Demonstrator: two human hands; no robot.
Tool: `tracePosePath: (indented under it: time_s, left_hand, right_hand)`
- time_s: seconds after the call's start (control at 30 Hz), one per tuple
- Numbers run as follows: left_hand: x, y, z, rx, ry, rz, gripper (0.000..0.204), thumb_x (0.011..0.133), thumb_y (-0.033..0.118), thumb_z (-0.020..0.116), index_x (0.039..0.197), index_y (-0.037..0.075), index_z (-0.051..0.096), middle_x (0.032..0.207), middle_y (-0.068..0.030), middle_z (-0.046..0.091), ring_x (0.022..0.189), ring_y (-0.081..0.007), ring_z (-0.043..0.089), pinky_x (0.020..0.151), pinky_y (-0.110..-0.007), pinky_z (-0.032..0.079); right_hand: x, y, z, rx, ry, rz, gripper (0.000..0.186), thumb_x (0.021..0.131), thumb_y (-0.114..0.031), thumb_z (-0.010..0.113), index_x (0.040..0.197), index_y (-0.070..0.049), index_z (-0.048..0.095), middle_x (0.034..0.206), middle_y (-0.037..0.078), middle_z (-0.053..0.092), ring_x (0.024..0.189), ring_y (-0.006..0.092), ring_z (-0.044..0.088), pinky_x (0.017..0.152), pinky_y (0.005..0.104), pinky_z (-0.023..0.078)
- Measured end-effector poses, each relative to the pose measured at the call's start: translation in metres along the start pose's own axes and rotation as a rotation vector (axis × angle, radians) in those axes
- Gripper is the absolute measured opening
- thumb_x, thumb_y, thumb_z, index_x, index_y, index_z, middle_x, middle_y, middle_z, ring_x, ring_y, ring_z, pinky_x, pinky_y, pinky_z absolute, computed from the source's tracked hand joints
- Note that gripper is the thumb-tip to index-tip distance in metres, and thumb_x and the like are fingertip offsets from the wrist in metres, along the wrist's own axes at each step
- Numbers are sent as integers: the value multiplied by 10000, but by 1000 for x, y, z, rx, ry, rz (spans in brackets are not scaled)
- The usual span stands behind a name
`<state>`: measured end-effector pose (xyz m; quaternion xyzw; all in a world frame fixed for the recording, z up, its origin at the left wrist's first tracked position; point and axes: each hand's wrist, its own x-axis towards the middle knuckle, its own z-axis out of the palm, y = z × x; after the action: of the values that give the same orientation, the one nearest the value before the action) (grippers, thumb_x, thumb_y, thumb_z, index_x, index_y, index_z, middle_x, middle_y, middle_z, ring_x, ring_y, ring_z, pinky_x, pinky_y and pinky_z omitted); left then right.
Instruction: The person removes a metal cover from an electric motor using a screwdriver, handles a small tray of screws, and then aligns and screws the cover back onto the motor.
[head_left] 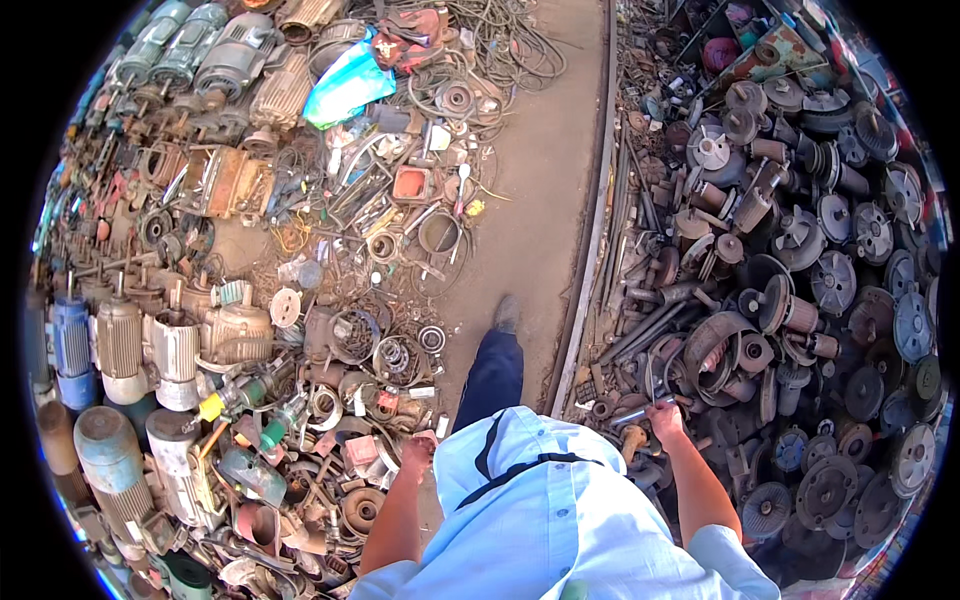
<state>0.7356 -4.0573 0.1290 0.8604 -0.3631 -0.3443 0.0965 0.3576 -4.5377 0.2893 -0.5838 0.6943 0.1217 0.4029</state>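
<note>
My left hand (420, 450) hangs beside my shirt with its fingers curled in, close to the heap of motor parts on the left. What it holds, if anything, is hidden. My right hand (664, 420) is closed around a slim silvery metal tool (632, 415), whose exact kind is too small to tell. The tool is held out over the edge of the dark parts pile (720, 370) on the right. One dark shoe (507, 314) is on the path ahead of me.
A dirt path (530, 190) runs ahead, bordered on the right by a metal rail (592, 240). To the left stand several electric motors (120, 345), with a blue plastic bag (348, 85) and coiled cables (520, 45) farther off. Round metal end covers (833, 282) fill the right side.
</note>
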Motion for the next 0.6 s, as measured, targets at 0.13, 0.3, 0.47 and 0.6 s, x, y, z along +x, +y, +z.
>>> tracePosePath:
  time_s: [0.13,0.3,0.47,0.6]
  left_hand:
    - [135,59,-68,-1009,-145,-657,144,876,130,609,948,17,663,826,-94,653,721,-205,645,590,-346,528]
    - [317,191,-247,-1004,-12,-527,220,936,152,606,1116,26,621,865,-42,659,685,-129,609,595,-292,499]
    - [442,235,-350,-1026,158,-421,170,928,134,605,1062,33,633,850,-9,648,710,-116,604,637,-257,492]
    - [488,264,-350,-1031,55,-588,52,923,130,591,934,80,603,790,-25,618,636,-131,607,559,-271,462]
  right_hand:
    - [34,-25,-25,-146,-85,1,287,819,-234,629,930,21,701,851,198,702,832,300,685,780,384,519]
    - [92,-86,-76,-16,-11,161,318,819,-264,627,950,13,710,881,217,698,877,332,685,813,399,523]
    - [192,-175,-89,84,-6,132,254,838,-235,668,935,-5,711,801,148,700,761,239,678,705,380,524]
    - [293,-256,-131,-46,-66,33,254,846,-245,665,962,-22,704,783,129,690,706,225,665,671,343,528]
